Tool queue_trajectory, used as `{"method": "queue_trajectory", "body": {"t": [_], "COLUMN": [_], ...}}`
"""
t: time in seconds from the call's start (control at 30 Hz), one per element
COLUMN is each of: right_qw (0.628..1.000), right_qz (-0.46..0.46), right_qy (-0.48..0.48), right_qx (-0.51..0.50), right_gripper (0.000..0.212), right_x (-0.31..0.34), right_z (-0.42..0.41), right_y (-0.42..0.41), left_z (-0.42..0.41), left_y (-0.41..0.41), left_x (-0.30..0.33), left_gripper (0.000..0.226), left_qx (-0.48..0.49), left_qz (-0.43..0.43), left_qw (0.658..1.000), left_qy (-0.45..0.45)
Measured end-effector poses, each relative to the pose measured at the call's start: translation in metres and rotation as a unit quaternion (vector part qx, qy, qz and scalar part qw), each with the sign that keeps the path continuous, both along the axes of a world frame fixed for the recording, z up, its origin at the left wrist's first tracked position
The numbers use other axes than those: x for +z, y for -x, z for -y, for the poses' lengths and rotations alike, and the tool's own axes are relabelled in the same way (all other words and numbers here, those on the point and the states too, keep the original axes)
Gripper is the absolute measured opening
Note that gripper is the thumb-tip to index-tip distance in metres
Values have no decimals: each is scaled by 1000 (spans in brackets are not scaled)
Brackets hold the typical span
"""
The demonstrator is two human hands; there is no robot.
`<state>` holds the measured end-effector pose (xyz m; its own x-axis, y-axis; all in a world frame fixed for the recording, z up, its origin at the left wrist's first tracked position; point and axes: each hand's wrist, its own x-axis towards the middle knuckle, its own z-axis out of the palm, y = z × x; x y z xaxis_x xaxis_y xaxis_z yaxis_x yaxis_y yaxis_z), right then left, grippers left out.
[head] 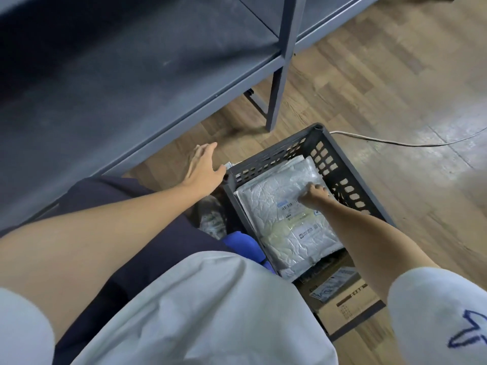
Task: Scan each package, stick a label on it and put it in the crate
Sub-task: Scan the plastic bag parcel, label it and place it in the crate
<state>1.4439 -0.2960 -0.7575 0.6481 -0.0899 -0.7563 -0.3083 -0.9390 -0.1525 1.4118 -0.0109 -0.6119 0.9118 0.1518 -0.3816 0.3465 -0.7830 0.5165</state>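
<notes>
A dark grey perforated crate (274,154) stands on the wooden floor below me. Inside it lies a white bubble-mailer package (274,204) with a barcode label (291,206) stuck on its top face, resting on other white packages. My right hand (315,194) reaches down into the crate, its curled fingers on the top package at the label's upper edge. Outside the crate's left corner, my left hand (204,167) hovers with fingers spread and holds nothing.
A blue-grey metal shelf unit (147,83) overhangs on the left, its leg (275,101) standing just behind the crate. A white cable (395,142) runs across the floor at right. A cardboard box (350,304) with a printed packet sits near the crate's front end.
</notes>
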Motion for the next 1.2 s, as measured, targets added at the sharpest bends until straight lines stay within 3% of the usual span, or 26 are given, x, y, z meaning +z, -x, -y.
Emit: {"method": "queue_trajectory", "body": {"t": [0.07,0.23,0.47,0.8,1.2], "right_qw": [999,974,927,851,748], "right_qz": [27,218,324,332,262], "right_qy": [14,4,-36,-70,-101], "right_qx": [27,57,188,402,602], "right_gripper": [60,59,62,68,72], "right_x": [17,78,175,259,263], "right_z": [-5,-42,-148,-353,-518], "right_y": [-11,-60,-108,-65,92], "left_z": [-8,-41,-100,-212,-314], "left_y": [0,-11,-7,82,257], "left_x": [4,37,83,127,110], "left_gripper": [60,59,60,60,58], "left_qx": [-6,-31,36,226,401], "left_qz": [-2,54,75,80,34], "left_qw": [1000,992,981,951,890], "left_qy": [-8,-111,-173,-197,-215]}}
